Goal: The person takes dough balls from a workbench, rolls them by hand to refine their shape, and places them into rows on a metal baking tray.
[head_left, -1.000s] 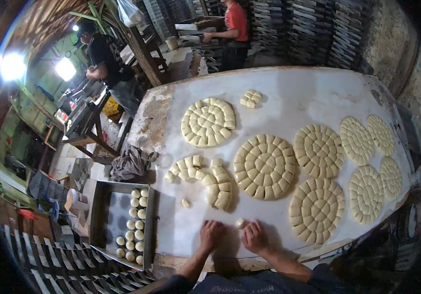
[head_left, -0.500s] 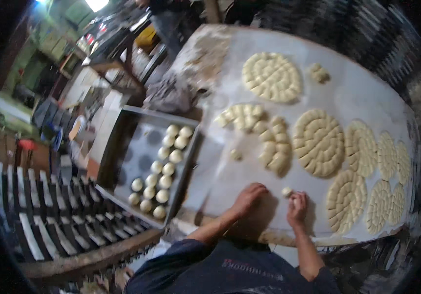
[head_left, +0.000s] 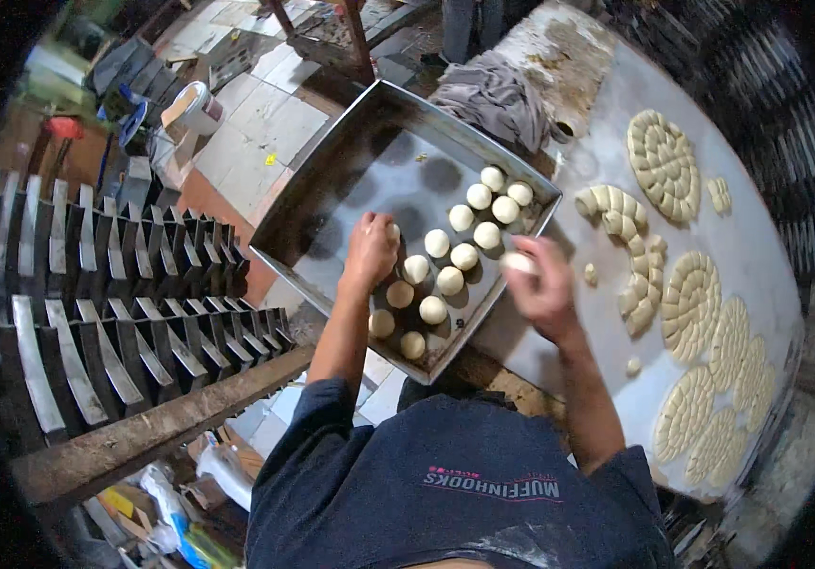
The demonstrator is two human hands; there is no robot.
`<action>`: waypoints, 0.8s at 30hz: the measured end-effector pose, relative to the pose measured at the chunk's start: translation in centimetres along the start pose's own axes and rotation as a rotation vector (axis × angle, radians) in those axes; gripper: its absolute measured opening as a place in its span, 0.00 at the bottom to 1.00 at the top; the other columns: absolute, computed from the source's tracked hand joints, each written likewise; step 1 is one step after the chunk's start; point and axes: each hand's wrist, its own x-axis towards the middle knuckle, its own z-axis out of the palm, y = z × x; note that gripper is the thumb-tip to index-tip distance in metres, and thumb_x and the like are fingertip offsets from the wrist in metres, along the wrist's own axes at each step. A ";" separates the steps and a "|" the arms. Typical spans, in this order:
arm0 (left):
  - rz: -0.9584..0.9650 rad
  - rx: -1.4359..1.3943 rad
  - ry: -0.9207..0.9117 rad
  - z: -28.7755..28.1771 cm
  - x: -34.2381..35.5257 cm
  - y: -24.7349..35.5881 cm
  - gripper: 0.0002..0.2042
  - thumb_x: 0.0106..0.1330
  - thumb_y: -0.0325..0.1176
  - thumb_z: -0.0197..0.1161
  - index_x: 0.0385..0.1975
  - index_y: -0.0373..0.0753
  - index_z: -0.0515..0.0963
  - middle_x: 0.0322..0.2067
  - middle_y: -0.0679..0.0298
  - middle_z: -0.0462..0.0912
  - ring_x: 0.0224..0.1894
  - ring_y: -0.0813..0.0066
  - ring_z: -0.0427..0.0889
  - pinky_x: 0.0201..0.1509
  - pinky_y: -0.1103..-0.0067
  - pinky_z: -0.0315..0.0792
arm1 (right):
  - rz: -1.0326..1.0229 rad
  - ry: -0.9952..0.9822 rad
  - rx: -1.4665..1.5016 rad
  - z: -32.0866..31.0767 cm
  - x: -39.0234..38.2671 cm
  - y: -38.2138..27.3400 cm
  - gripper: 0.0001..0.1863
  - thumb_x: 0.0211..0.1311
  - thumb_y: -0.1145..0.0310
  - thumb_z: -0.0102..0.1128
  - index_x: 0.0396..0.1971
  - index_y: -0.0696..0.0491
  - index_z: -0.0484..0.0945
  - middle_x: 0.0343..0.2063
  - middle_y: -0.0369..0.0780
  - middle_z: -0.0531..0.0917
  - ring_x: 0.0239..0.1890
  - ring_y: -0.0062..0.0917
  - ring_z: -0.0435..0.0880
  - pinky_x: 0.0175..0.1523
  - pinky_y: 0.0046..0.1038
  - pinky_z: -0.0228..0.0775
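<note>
My left hand (head_left: 370,252) is over the metal tray (head_left: 291,278), its fingers curled at a round dough ball (head_left: 393,232) that shows beside the fingertips. Above the tray's right side, my right hand (head_left: 547,289) is closed on another pale dough ball (head_left: 519,263) and slightly blurred. Rows of smooth dough balls (head_left: 437,243) fill the tray's right part. On the worktable to the right, a small dough piece (head_left: 633,366) lies alone. Beyond it is a curved strip of cut dough (head_left: 645,280). My left hand and forearm hide part of the tray.
Round slabs of cut dough (head_left: 689,305) cover the worktable's (head_left: 597,351) right side. A grey cloth (head_left: 498,100) lies by the tray's far corner. Metal racks or stacked pans (head_left: 85,370) stand at left behind a wooden beam (head_left: 170,417). A white bucket (head_left: 201,106) stands on the floor.
Both hands have moved left from the worktable, the left one over the tray and the right to its edge with a dough ball. The view has swung left toward the tray.
</note>
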 end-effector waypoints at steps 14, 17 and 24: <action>0.150 -0.389 -0.074 0.1 -6.3 19.4 0.28 0.59 0.34 0.74 0.59 0.35 0.73 0.47 0.53 0.81 0.49 0.60 0.82 0.52 0.69 0.76 | 0.037 0.339 -0.285 -4.6 -13.0 6.4 0.05 0.52 0.74 0.63 0.30 0.55 0.78 0.32 0.43 0.80 0.36 0.40 0.79 0.48 0.40 0.71; 0.375 -0.511 -0.401 7.3 -6.4 27.6 0.21 0.59 0.37 0.74 0.51 0.36 0.80 0.44 0.56 0.84 0.40 0.67 0.84 0.43 0.75 0.77 | 0.260 0.495 -0.351 -9.8 -22.4 10.3 0.04 0.52 0.75 0.62 0.29 0.55 0.77 0.27 0.41 0.79 0.32 0.38 0.78 0.43 0.38 0.69; 0.448 0.021 -0.261 26.5 -3.5 42.1 0.25 0.65 0.48 0.68 0.50 0.31 0.78 0.42 0.45 0.83 0.41 0.51 0.84 0.45 0.63 0.77 | 0.589 0.577 -0.392 -17.7 -38.9 12.7 0.04 0.53 0.73 0.62 0.28 0.54 0.75 0.25 0.42 0.78 0.33 0.41 0.78 0.43 0.40 0.68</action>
